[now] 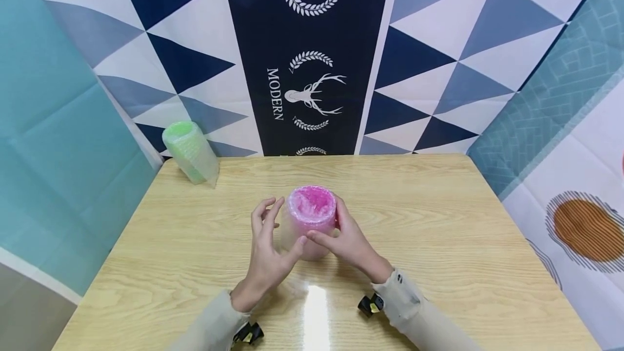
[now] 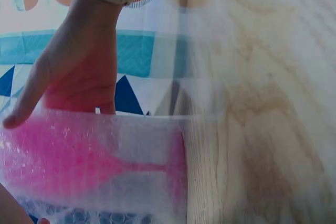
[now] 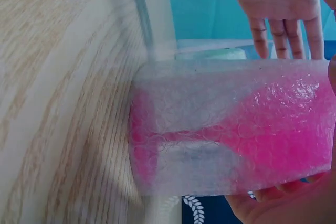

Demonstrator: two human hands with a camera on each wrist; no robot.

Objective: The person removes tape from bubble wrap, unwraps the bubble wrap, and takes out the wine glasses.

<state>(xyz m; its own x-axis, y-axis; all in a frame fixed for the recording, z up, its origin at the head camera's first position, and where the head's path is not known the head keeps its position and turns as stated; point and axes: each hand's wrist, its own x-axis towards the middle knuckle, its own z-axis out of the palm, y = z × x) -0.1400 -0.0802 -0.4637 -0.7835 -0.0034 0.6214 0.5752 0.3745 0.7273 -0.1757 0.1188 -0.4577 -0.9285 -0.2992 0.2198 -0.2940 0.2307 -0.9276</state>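
Note:
A pink stemmed goblet (image 1: 312, 205) wrapped in clear bubble wrap stands upright on the table, in front of the person. Through the wrap (image 3: 189, 177), the right wrist view shows its bowl, thin stem and round foot. The right hand (image 1: 348, 234) grips the wrapped goblet from the right, thumb on the near side and fingers round the far side. On the opposite side is the left hand (image 1: 268, 253), its fingers loosely extended beside the wrap and its thumb tip close to the right thumb. In the right wrist view the left fingers (image 3: 286, 35) look straight.
A green item in bubble wrap (image 1: 192, 150) stands at the table's back left corner. Patterned cloth (image 1: 312, 58) hangs behind the wooden table (image 1: 414, 221), with more cloth along both sides. Small black cameras (image 1: 371, 304) sit at the wrists.

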